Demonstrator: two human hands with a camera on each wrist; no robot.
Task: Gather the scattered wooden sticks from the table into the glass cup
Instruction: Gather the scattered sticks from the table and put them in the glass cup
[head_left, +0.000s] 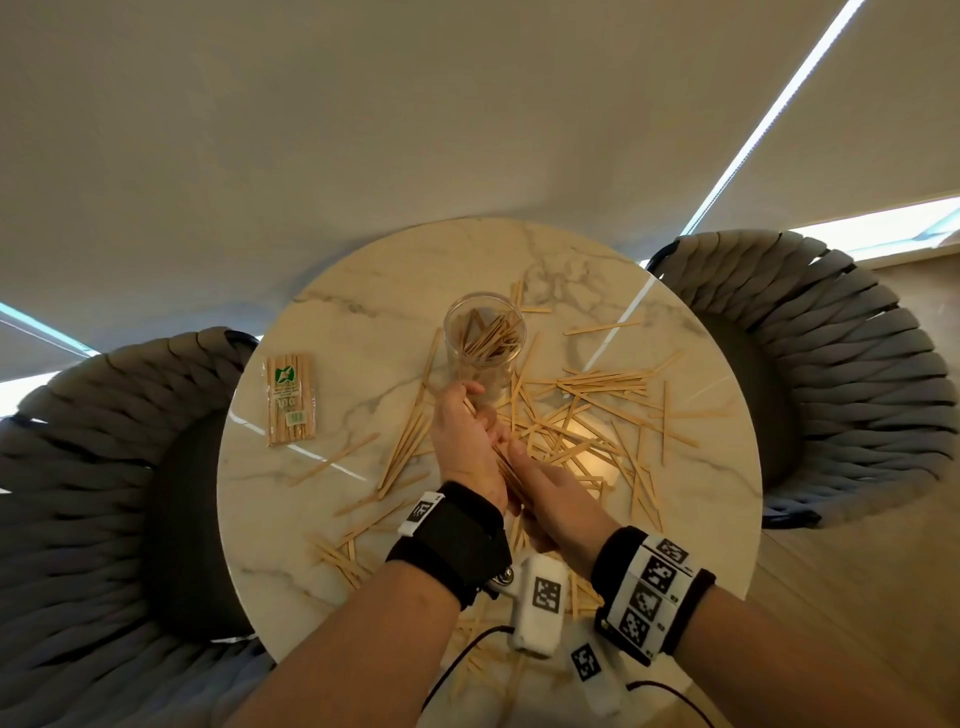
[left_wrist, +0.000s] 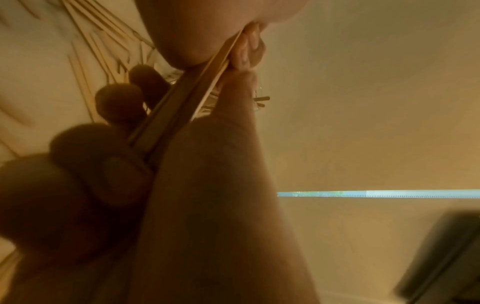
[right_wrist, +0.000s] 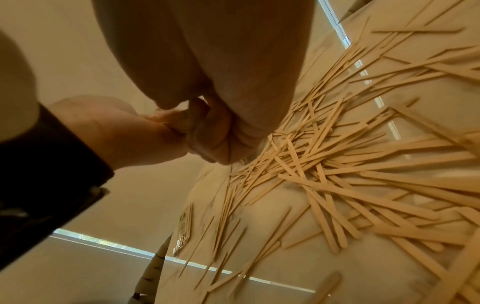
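at frame centre, the left hand (head_left: 464, 436) grips a bundle of thin pale wooden sticks (left_wrist: 182, 98); the right hand (head_left: 550, 493) pinches its end. squaring the ends should ease entry into the clear glass cup (head_left: 485, 338).

Flat pale wooden sticks (head_left: 597, 410) lie strewn across the table, some standing in the upright glass cup (head_left: 485, 343).

The bundle of sticks (left_wrist: 182, 98) is mostly hidden between the two hands; how many it holds cannot be told. The left hand (head_left: 462, 441) covers the cup's (head_left: 485, 338) lower wall, so its base on the desk (head_left: 363, 364) is unseen. In the left wrist view the near fingers (left_wrist: 85, 164) are dark and blurred. The packet's (head_left: 291, 400) print is too small to read. The desk's near rim is hidden by the forearms.
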